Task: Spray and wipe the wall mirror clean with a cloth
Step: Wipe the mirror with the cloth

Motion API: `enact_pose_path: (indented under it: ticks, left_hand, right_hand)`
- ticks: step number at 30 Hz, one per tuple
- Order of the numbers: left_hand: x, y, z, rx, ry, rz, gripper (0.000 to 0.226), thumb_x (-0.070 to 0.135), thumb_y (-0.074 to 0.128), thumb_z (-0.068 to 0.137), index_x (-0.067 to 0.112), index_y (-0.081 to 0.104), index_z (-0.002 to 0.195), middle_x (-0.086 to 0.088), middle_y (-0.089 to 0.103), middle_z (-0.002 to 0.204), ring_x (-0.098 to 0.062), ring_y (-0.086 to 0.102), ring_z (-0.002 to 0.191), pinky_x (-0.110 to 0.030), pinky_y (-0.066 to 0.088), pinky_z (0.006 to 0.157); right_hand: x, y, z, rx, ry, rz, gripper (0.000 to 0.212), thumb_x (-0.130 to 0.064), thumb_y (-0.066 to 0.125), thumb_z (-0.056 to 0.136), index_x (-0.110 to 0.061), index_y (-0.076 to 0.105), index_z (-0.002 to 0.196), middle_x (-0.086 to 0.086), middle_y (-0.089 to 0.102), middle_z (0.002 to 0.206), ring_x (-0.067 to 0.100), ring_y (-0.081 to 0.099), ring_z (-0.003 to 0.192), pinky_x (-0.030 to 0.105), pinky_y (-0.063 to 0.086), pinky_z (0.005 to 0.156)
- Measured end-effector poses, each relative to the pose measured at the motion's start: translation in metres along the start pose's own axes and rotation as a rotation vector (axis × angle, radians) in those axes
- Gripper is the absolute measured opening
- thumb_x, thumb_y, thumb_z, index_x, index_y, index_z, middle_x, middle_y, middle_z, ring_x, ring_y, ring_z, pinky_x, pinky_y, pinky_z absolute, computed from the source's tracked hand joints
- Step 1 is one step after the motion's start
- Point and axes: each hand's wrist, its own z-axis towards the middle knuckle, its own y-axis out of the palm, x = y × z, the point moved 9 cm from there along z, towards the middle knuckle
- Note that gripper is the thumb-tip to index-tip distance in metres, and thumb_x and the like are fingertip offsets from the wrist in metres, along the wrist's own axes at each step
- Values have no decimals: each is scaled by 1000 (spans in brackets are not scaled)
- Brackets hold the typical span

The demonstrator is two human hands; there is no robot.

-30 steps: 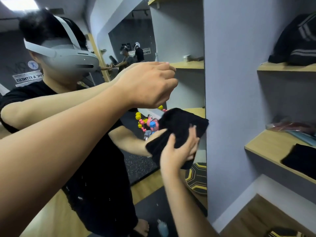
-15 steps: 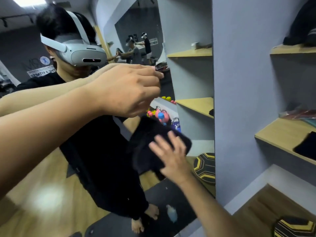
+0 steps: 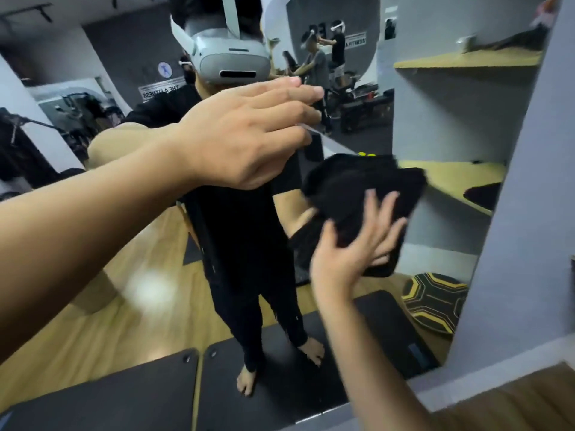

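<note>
Gym floor and shelves show reflected in the wall mirror (image 3: 357, 321) in front of you. Your right hand (image 3: 351, 250) presses the black cloth (image 3: 357, 194) flat on the glass with fingers spread, probably to wipe broadly. Your left hand (image 3: 245, 135) reaches forward, fingers loosely curled; whether it holds anything, you cannot tell.

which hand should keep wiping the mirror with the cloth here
Right. The right hand already presses the black cloth flat against the mirror, fingers spread. The left hand hovers higher with curled fingers, off the cloth.
</note>
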Motion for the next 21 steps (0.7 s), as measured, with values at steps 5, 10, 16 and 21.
enact_pose_path:
  ticks: [5, 10, 16, 21]
  left_hand:
    - [1, -7, -2, 36, 22, -22, 24, 7, 45, 102, -4, 66, 106, -21, 67, 124, -37, 52, 140, -51, 38, 119]
    - [5, -24, -11, 19, 38, -79, 24, 7, 44, 102, -3, 66, 103, -19, 68, 119, -35, 54, 138, -52, 42, 116]
    - [-16, -51, -50, 52, -46, -19, 22, 1, 45, 99, -4, 67, 104, -22, 68, 116, -38, 56, 136, -51, 40, 119]
    - [-37, -53, -66, 87, -160, 8, 23, -6, 45, 97, -6, 66, 105, -24, 67, 116, -40, 53, 137, -49, 41, 118]
  right_hand:
    - [-80, 73, -187, -500, -783, -300, 82, -37, 62, 77, -43, 29, 152, -10, 7, 169, 41, -3, 154, 57, 10, 118]
    - [-51, 72, -234, -584, -1284, -450, 52, -24, 39, 100, -46, 46, 146, -19, 37, 157, 28, 28, 147, 40, 27, 114]
    - [-27, 19, -68, -360, -883, -355, 81, -35, 57, 73, -35, 33, 150, -4, 33, 158, 34, 22, 149, 50, 24, 112]
    - [-17, -12, 38, 5, -83, -67, 75, -31, 61, 82, -30, 37, 153, -6, 23, 167, 27, 18, 153, 60, 11, 120]
